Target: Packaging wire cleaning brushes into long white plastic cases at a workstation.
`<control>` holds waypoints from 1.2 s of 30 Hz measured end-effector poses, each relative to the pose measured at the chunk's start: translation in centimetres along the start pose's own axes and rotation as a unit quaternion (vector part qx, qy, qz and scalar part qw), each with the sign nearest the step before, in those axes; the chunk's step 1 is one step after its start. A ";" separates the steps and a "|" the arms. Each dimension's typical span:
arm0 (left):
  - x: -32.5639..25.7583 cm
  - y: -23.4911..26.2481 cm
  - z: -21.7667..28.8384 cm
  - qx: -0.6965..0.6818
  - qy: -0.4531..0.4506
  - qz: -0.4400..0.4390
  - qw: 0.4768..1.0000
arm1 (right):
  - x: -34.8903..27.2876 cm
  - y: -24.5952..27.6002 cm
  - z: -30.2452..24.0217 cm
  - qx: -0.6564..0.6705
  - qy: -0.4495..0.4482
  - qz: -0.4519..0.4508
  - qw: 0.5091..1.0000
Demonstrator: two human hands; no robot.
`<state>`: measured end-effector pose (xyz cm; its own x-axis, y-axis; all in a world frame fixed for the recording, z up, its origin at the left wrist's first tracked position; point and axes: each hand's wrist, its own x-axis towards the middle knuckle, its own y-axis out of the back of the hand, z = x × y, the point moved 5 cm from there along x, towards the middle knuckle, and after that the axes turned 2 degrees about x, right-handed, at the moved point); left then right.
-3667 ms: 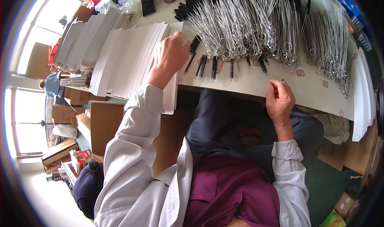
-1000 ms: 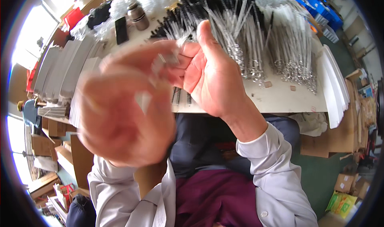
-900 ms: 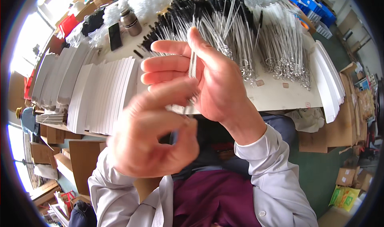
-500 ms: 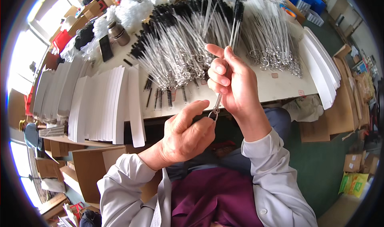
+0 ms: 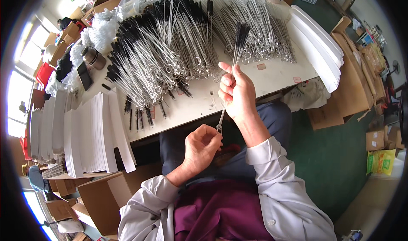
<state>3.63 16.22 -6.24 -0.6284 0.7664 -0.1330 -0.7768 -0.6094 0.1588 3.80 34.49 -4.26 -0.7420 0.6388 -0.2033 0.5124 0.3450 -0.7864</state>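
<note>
A few thin wire cleaning brushes (image 5: 242, 38) stand nearly upright in my right hand (image 5: 240, 97), their black bristles at the top. My right fingers wrap round the wire stems, with the index finger partly stretched out. Below that grip, the looped ends hang in front of the table edge. My left hand (image 5: 199, 151) is closed in a pinch at these loops; its fingertips partly hide what they grip. Beyond my hands, a large heap of similar brushes (image 5: 148, 71) covers the table (image 5: 204, 103), loops toward me and black bristles mostly at the far end.
Another brush pile (image 5: 259, 26) lies to the right, beside long white folded cartons (image 5: 316, 50). Rows of white cartons (image 5: 91, 132) stand at left. A metal flask (image 5: 93, 57) and a phone (image 5: 85, 76) lie behind them. Open cardboard boxes (image 5: 104, 198) sit below left.
The view has turned, so the table appears further left. My left fingers have drawn into a tighter pinch at the loops. The held brushes' black bristles now show apart from the heap.
</note>
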 end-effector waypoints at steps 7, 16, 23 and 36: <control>1.4 -1.8 -1.2 -0.189 0.152 -0.054 0.969 | 0.4 1.6 -2.4 -0.016 0.036 0.019 0.999; 2.3 -3.4 -2.0 -0.175 0.202 -0.134 0.954 | 0.8 3.9 -4.4 -0.034 0.069 0.018 0.997; 6.5 -1.2 2.4 -0.005 0.057 -0.107 0.993 | 2.4 8.0 -7.4 -0.257 0.166 0.116 0.945; 25.1 -1.6 8.2 0.326 -0.161 0.081 0.928 | 4.2 10.0 -6.5 -0.334 0.223 0.129 0.906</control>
<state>-10.54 38.09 -1.77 -0.6077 0.7609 0.2273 -0.4176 -0.5496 0.7235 8.64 45.10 -9.14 -0.3869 0.9211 0.0436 0.9026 0.3880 -0.1864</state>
